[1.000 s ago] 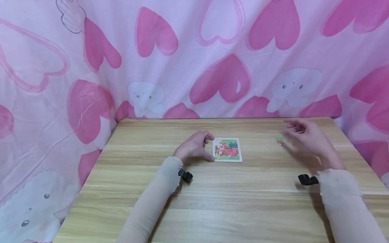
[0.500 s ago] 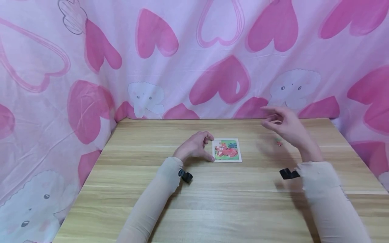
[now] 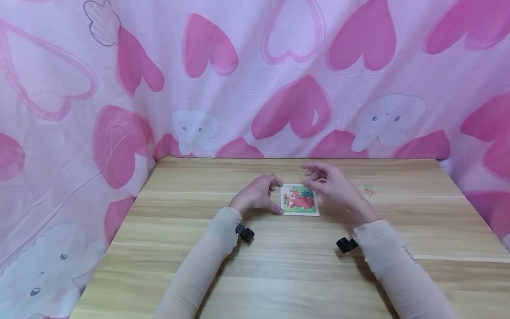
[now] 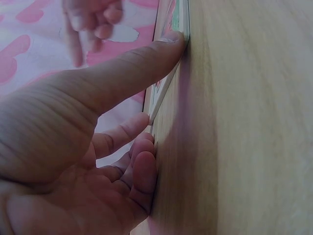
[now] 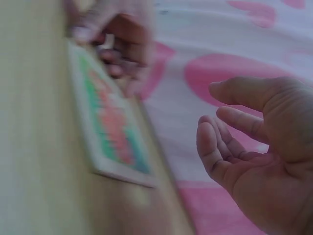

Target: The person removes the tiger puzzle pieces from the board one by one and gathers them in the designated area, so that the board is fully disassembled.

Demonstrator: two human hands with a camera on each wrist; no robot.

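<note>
A square jigsaw puzzle board [image 3: 299,201] with a white border lies flat on the table, showing a red striped tiger on green. Its upper left part is pale. My left hand [image 3: 256,195] holds the board by its left side, thumb at the near corner and index finger at the far one. Above the board's far right corner hovers my right hand [image 3: 332,184], not touching it. In the right wrist view, my right hand [image 5: 264,152] has its thumb apart from loosely bent fingers, with nothing visible between them.
A small green and red puzzle piece [image 3: 368,190] lies on the wooden table [image 3: 279,274], right of the board; whether it is one piece or two is unclear. A pink heart-patterned cloth [image 3: 227,97] hangs behind the table and along its left side.
My right hand has moved left from beside the small puzzle piece, rising and then lowering toward the board. The left hand and the board have stayed in place.
</note>
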